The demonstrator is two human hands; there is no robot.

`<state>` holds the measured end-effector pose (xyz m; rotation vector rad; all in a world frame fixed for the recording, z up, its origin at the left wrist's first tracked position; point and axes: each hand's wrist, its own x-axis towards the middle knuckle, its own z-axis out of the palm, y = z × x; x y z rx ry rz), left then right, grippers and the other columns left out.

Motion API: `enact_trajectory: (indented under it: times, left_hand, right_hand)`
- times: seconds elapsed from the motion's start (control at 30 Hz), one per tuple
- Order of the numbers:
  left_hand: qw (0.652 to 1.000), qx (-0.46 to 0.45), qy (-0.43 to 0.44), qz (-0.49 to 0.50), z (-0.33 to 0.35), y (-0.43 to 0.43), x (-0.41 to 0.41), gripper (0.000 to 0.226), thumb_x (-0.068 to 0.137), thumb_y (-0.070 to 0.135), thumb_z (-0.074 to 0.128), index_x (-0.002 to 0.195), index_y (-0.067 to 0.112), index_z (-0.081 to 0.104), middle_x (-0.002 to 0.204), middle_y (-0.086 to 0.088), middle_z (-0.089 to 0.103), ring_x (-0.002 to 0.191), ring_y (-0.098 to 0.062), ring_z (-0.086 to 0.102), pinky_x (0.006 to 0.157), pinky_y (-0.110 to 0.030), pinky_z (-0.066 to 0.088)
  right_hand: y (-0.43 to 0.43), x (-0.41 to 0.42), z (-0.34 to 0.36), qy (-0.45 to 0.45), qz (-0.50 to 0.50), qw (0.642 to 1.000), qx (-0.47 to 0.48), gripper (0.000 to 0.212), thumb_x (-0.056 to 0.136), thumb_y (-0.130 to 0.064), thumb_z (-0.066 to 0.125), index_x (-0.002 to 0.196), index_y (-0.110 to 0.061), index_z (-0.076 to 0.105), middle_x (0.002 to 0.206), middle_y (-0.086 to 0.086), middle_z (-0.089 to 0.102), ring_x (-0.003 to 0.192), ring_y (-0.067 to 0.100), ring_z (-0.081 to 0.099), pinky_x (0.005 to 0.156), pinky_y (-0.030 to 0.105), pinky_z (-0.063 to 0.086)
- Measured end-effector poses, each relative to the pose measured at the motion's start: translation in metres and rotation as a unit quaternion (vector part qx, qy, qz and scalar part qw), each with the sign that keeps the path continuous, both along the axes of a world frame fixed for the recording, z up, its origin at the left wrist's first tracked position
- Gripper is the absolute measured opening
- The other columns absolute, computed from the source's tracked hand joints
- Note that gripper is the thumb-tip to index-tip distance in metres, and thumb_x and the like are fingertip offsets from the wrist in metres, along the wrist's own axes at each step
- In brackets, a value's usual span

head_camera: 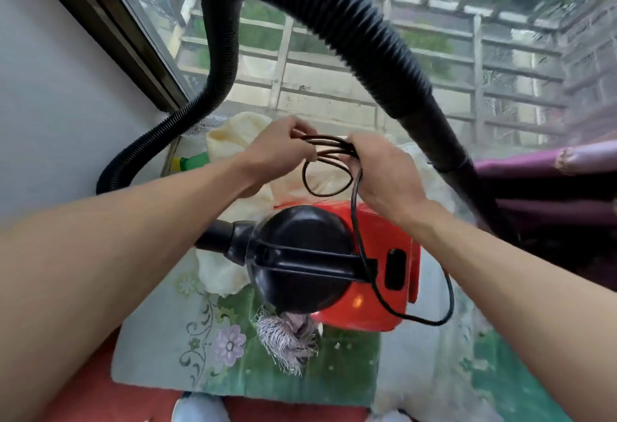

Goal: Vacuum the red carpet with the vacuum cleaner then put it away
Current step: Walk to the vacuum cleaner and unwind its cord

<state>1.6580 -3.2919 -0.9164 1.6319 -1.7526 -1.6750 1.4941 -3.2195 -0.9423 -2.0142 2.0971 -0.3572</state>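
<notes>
The left hand (277,154) and right hand (384,174) each gripped the looped black cord (329,194). Just below them, on a floral cloth (167,338), sat the red vacuum cleaner (380,241), black-domed, its ribbed hose (334,17) arching above.

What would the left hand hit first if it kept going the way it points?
Most likely the right hand, gripping the same coiled cord just ahead of the left hand; beyond it the black hose, though depth is unclear.

The red-and-black vacuum cleaner (377,254) lies on a flowered cloth (187,338), ribbed hose (334,21) arching overhead, cord (344,147) looped above it.
</notes>
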Motion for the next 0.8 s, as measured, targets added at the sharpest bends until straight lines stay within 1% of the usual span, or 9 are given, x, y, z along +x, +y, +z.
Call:
enact_trajectory:
  times: [0.13, 0.2, 0.3, 0.37, 0.43, 0.53, 0.63, 0.7, 0.8]
  left_hand:
    - [1.000, 0.011, -0.012, -0.016, 0.043, 0.021, 0.004, 0.015, 0.087, 0.011, 0.065, 0.102, 0.010, 0.067, 0.094, 0.000, 0.066, 0.090, -0.014, 0.056, 0.076, -0.026, 0.040]
    - [0.999, 0.031, 0.013, 0.018, 0.060, 0.030, 0.004, 0.002, 0.089, 0.012, 0.064, 0.090, 0.011, 0.064, 0.086, 0.000, 0.061, 0.086, -0.015, 0.052, 0.076, -0.029, 0.038]
    - [0.990, 0.082, 0.074, 0.090, 0.089, 0.047, 0.003, 0.011, 0.087, 0.012, 0.064, 0.080, 0.020, 0.058, 0.090, -0.009, 0.061, 0.091, -0.020, 0.055, 0.084, -0.037, 0.039]
    - [0.975, 0.130, 0.126, 0.130, 0.108, 0.059, 0.005, 0.007, 0.088, 0.011, 0.062, 0.087, 0.017, 0.058, 0.092, -0.013, 0.062, 0.092, -0.023, 0.058, 0.088, -0.041, 0.043]
    - [0.959, 0.170, 0.167, 0.153, 0.121, 0.068, 0.008, 0.010, 0.089, 0.009, 0.059, 0.099, 0.011, 0.060, 0.094, -0.018, 0.062, 0.091, -0.028, 0.059, 0.098, -0.049, 0.047]
    - [0.934, 0.210, 0.226, 0.181, 0.140, 0.081, 0.011, 0.006, 0.093, 0.006, 0.055, 0.094, 0.005, 0.060, 0.100, -0.023, 0.057, 0.094, -0.033, 0.058, 0.103, -0.050, 0.047]
    - [0.909, 0.253, 0.267, 0.197, 0.155, 0.088, 0.011, 0.014, 0.092, 0.006, 0.055, 0.078, 0.008, 0.056, 0.088, -0.018, 0.060, 0.092, -0.031, 0.061, 0.103, -0.049, 0.047]
    - [0.900, 0.270, 0.288, 0.183, 0.164, 0.091, 0.008, 0.013, 0.091, 0.006, 0.055, 0.078, 0.008, 0.052, 0.079, -0.012, 0.063, 0.085, -0.027, 0.063, 0.101, -0.047, 0.049]
    - [0.896, 0.285, 0.300, 0.160, 0.181, 0.096, 0.005, 0.014, 0.090, 0.009, 0.055, 0.077, 0.008, 0.054, 0.088, -0.017, 0.066, 0.086, -0.029, 0.065, 0.096, -0.043, 0.052]
  right_hand:
    - [0.031, 0.018, 0.056, 0.057, -0.001, 0.997, -0.055, 0.019, 0.090, -0.026, 0.063, 0.087, -0.008, 0.062, 0.072, 0.011, 0.064, 0.065, 0.034, 0.064, 0.049, 0.033, 0.037]
    - [0.041, 0.029, 0.076, 0.065, -0.029, 0.997, -0.021, 0.021, 0.092, -0.029, 0.062, 0.089, -0.009, 0.060, 0.073, 0.010, 0.066, 0.066, 0.034, 0.065, 0.051, 0.033, 0.035]
    - [0.055, 0.038, 0.105, 0.031, -0.059, 0.997, -0.038, 0.019, 0.088, -0.025, 0.069, 0.090, -0.009, 0.060, 0.074, 0.009, 0.066, 0.064, 0.033, 0.065, 0.051, 0.031, 0.034]
    - [0.061, 0.042, 0.121, -0.029, -0.064, 0.997, -0.030, 0.022, 0.092, -0.025, 0.064, 0.106, -0.008, 0.062, 0.092, 0.011, 0.063, 0.076, 0.034, 0.065, 0.056, 0.034, 0.041]
    - [0.068, 0.040, 0.132, -0.079, -0.048, 0.996, 0.002, 0.034, 0.097, -0.028, 0.058, 0.127, -0.011, 0.058, 0.111, 0.009, 0.056, 0.096, 0.032, 0.061, 0.070, 0.042, 0.051]
    - [0.078, 0.035, 0.150, -0.128, -0.042, 0.991, 0.019, 0.046, 0.098, -0.031, 0.057, 0.139, -0.013, 0.052, 0.125, 0.006, 0.052, 0.118, 0.024, 0.048, 0.092, 0.042, 0.049]
    - [0.087, 0.030, 0.163, -0.142, -0.035, 0.988, 0.045, 0.041, 0.097, -0.034, 0.057, 0.135, -0.018, 0.056, 0.120, 0.003, 0.060, 0.115, 0.021, 0.044, 0.099, 0.039, 0.039]
    - [0.092, 0.027, 0.173, -0.113, -0.026, 0.991, 0.062, 0.037, 0.097, -0.042, 0.055, 0.130, -0.026, 0.056, 0.112, 0.001, 0.062, 0.113, 0.022, 0.047, 0.098, 0.037, 0.033]
    - [0.099, 0.023, 0.192, -0.139, -0.020, 0.985, 0.104, 0.046, 0.092, -0.044, 0.060, 0.133, -0.026, 0.049, 0.115, -0.002, 0.068, 0.109, 0.023, 0.061, 0.096, 0.039, 0.044]
